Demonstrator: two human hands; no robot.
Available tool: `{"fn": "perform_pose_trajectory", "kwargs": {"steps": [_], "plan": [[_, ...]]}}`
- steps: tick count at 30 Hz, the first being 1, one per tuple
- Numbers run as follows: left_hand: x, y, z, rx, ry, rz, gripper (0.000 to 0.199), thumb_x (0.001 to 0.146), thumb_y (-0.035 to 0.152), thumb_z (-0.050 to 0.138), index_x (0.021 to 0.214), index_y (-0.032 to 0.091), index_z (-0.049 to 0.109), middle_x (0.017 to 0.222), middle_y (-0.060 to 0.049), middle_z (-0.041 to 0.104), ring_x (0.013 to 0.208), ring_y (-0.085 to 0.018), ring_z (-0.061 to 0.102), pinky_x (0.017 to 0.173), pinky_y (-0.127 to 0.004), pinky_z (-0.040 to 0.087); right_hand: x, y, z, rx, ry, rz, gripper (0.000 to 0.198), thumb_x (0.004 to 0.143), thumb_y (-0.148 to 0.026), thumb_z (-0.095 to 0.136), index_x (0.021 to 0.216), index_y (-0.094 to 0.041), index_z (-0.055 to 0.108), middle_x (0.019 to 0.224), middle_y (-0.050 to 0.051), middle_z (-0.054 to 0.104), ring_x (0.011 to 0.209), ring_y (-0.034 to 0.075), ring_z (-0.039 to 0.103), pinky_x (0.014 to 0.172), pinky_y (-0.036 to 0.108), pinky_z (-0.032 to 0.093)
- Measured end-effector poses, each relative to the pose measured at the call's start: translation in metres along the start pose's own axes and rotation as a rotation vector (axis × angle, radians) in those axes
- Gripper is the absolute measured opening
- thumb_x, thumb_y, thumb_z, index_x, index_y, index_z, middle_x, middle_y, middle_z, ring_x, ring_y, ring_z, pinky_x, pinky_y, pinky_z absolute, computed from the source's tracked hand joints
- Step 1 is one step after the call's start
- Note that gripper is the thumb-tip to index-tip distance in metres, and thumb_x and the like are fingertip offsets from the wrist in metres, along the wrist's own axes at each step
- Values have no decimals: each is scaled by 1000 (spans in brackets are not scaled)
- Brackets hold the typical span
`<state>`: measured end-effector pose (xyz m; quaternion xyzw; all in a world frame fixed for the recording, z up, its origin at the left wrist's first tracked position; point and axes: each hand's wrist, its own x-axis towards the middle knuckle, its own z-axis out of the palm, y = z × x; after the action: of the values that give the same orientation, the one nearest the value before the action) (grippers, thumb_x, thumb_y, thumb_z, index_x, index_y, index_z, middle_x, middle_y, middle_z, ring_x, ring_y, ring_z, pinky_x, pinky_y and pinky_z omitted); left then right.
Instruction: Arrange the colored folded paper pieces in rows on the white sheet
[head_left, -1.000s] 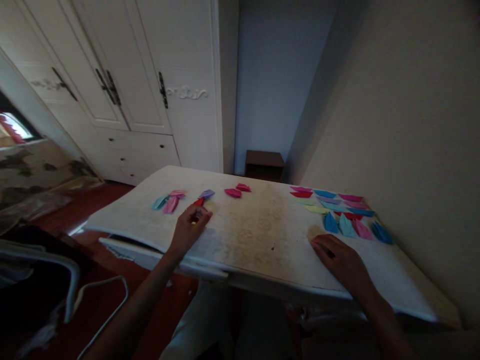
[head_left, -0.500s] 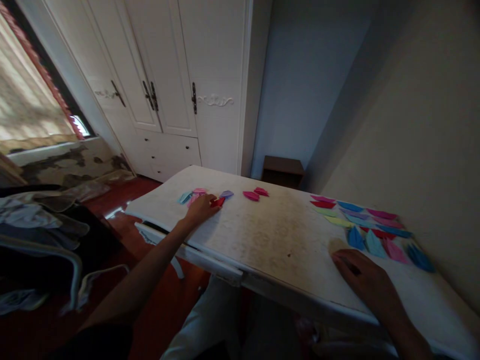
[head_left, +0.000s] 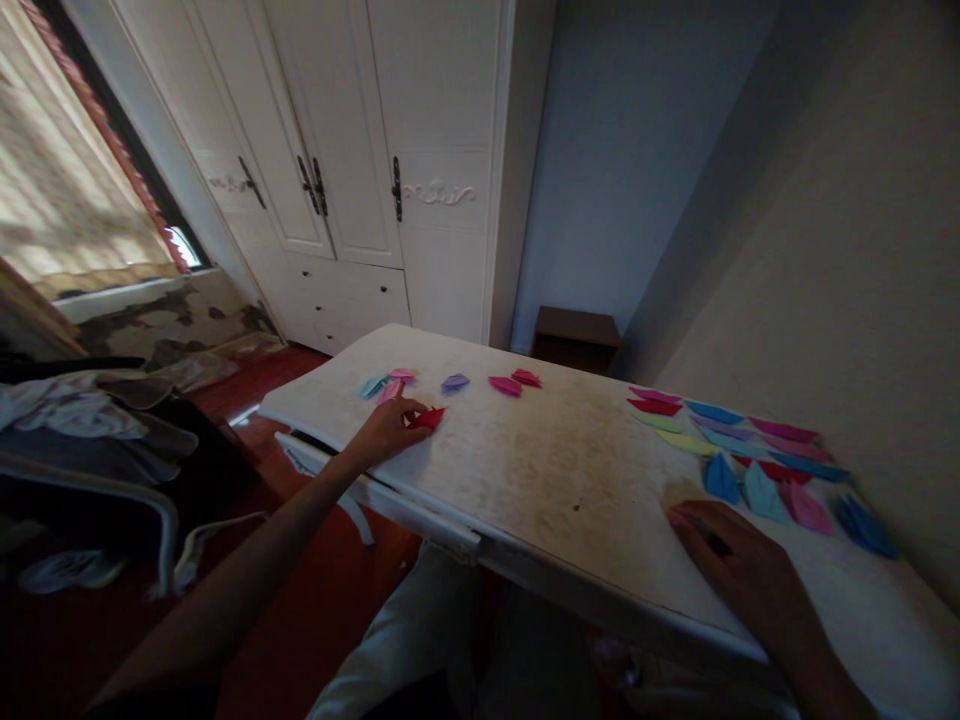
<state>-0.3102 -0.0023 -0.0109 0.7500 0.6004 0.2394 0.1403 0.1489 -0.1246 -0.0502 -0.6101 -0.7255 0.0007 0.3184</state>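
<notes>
A small red folded-paper boat [head_left: 427,419] is pinched in the fingers of my left hand [head_left: 386,432], just over the left part of the white table. Behind that hand lie a light blue folded boat [head_left: 372,387] and pink folded boats [head_left: 393,388]. A purple folded boat [head_left: 454,383] sits a little farther right, then two magenta ones [head_left: 505,385]. My right hand [head_left: 739,560] rests on the table at the right, fingers curled in towards the thumb, with nothing visible in them. Just beyond it stand a blue folded boat [head_left: 721,478] and a pale turquoise one [head_left: 762,490].
Several coloured paper boats [head_left: 720,432] lie in rows along the table's right back edge by the wall. The table [head_left: 540,480] has a half-open drawer [head_left: 416,525] at its front. A chair piled with clothes [head_left: 82,430] is at the left; a white wardrobe [head_left: 450,250] stands behind.
My left hand has drawn the red boat away from the purple one, towards the table's front left. My right hand stays resting in place. The view has shifted slightly.
</notes>
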Motion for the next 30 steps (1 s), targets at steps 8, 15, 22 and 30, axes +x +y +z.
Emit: {"fn": "perform_pose_trajectory", "kwargs": {"steps": [8, 15, 22, 30], "plan": [[0, 4, 2, -205, -27, -68, 23, 66, 41, 65, 70, 18, 65, 64, 0, 63, 53, -12, 50, 50, -24, 35, -1, 2, 2, 21, 10, 25, 38, 89, -55, 45, 89, -25, 69, 97, 6, 72, 90, 24, 69, 82, 38, 55], [5, 40, 13, -697, -34, -158, 41, 61, 45, 75, 87, 17, 60, 60, 4, 59, 45, -8, 48, 42, -19, 32, -2, 2, 1, 29, -22, 17, 39, 92, -53, 44, 91, -23, 68, 100, 6, 71, 92, 24, 68, 83, 38, 54], [16, 98, 33, -799, -69, -147, 40, 70, 45, 73, 93, 13, 66, 52, 6, 55, 32, -3, 33, 33, -17, 21, -1, -6, 0, 26, -6, -25, 32, 94, -45, 44, 89, -23, 67, 96, 6, 70, 88, 22, 68, 80, 36, 54], [38, 157, 67, -1003, -211, -48, 38, 73, 45, 71, 91, 13, 61, 68, -2, 66, 52, -15, 67, 37, -19, 44, 0, -13, 0, 5, -34, -32, 25, 96, -31, 43, 91, -22, 66, 97, 6, 67, 88, 20, 66, 78, 34, 53]]}}
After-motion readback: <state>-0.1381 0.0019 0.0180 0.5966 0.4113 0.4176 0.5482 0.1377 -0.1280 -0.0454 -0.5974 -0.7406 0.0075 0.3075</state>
